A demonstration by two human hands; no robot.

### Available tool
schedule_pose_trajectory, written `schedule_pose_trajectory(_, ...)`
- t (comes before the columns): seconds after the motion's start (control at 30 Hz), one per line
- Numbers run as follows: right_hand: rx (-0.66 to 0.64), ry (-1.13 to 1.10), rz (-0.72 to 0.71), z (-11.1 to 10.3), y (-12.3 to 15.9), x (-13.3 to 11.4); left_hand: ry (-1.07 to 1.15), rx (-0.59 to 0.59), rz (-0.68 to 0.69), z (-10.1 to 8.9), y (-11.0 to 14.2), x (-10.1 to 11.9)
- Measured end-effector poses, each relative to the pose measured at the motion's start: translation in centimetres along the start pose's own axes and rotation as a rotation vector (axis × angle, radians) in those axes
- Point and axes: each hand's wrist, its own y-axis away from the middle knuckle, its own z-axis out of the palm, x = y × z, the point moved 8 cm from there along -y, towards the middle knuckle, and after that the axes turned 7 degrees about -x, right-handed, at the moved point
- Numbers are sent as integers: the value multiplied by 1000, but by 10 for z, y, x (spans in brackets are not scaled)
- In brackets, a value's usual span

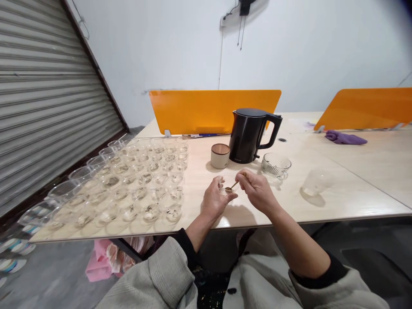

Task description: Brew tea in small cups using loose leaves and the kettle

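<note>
A small brown spoon [236, 185] is tilting into a clear cup [229, 189] above the pale wooden desk [196, 214].

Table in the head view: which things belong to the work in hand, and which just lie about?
In use, or likely so:
left hand with small clear cup
right hand with thin spoon
rows of clear cups
probably kettle, beige pot, glass mug

Lying about, it seems:
purple cloth
pink bundle below

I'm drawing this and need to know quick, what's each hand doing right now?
Left hand: closed around a small clear cup.
Right hand: closed on a small spoon, its tip in the cup.
</note>
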Motion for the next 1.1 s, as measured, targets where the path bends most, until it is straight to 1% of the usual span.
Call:
schedule_pose_trajectory(0.07,51,-87,11,-10,4,0,-12,15,7,0,0,0)
schedule_pose_trajectory(0.13,128,-179,24,-23,12,-2,-11,15,22,0,1,-1)
schedule_pose_trajectory(0.27,332,-290,42,-45,37,-2,-3,-2,44,0,4,-4)
schedule_pose_trajectory(0.33,436,-339,54,-53,49,3,-23,0,54,-2,6,-5)
schedule_pose_trajectory(0.43,576,-424,87,-64,62,20,-86,-2,56,-3,8,-8)
schedule_pose_trajectory(0.53,698,-493,92,-81,68,42,-111,-13,29,-2,7,-14)
schedule_pose_trajectory(0.6,768,-503,87,-95,70,56,-110,-11,17,-1,6,-18)
schedule_pose_trajectory(0.67,819,-462,98,-108,69,69,-116,-4,17,0,6,-20)
schedule_pose_trajectory(0.73,845,-390,122,-119,67,81,-124,6,22,1,6,-21)
schedule_pose_trajectory(0.83,826,-247,177,-128,61,96,-139,17,18,2,7,-23)
schedule_pose_trajectory(0.97,756,-75,279,-131,54,118,-159,23,5,2,10,-24)
schedule_pose_trajectory(1.1,693,-55,352,-131,48,144,-208,11,1,1,14,-22)
